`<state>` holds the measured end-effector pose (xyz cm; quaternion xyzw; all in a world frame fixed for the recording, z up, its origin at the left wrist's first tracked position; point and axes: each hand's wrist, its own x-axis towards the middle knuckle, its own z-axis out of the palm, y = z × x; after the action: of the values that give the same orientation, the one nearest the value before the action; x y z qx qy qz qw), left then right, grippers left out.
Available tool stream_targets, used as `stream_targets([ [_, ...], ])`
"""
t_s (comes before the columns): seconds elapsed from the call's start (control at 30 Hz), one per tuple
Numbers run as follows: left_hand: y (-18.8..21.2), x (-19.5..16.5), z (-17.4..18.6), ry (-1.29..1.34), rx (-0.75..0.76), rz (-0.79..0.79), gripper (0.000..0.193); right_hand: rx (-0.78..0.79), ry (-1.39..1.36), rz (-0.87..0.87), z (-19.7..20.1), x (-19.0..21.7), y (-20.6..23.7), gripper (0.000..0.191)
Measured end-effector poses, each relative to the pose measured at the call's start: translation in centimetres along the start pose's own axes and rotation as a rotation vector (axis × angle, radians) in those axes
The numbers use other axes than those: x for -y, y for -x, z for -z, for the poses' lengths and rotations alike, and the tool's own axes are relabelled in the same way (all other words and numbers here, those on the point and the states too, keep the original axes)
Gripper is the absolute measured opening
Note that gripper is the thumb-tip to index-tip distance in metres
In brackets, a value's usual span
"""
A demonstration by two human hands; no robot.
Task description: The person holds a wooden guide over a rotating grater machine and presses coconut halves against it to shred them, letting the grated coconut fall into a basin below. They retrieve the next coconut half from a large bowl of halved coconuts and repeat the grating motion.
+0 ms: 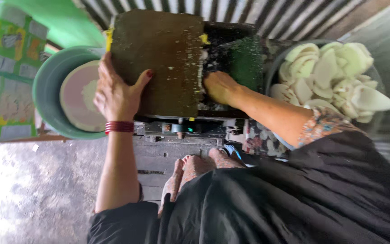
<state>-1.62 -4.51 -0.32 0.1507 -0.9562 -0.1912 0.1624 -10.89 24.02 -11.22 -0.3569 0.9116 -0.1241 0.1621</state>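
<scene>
The left hand lies flat and spread on the left edge of a dark board that covers the top of a machine; the thumb stretches out across the board, the fingers wrap its rim, and nothing is gripped in it. The forearm runs straight down from it toward the body, with red bangles at the wrist. The right hand is curled, knuckles up, pressed down into the dark opening just right of the board; whether it holds anything there cannot be told, as the fingers are hidden. Its forearm slants down to the right into a patterned sleeve. White flecks cling to the board's right edge beside this hand. A green basin stands left of the machine, touching the left hand's side, with a pale round dish inside. To the right a bowl is heaped with white coconut pieces. Bare feet rest on the floor below the machine.
</scene>
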Motion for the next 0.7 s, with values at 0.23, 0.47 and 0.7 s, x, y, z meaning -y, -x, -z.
stream_targets([
  [0.23,1.4,0.4,-0.3,0.036,-0.036,-0.086,0.096,-0.079,0.009,-0.048,0.0,0.0,0.6,0.012],
  [0.47,1.9,1.1,-0.9,0.029,-0.009,-0.073,0.098,-1.267,-0.325,-0.023,2.1,-5.6,11.4,0.015],
  [0.7,1.7,1.1,-1.0,0.012,-0.005,-0.068,0.098,-0.754,-0.937,-0.926,1.5,-19.0,20.1,0.056],
])
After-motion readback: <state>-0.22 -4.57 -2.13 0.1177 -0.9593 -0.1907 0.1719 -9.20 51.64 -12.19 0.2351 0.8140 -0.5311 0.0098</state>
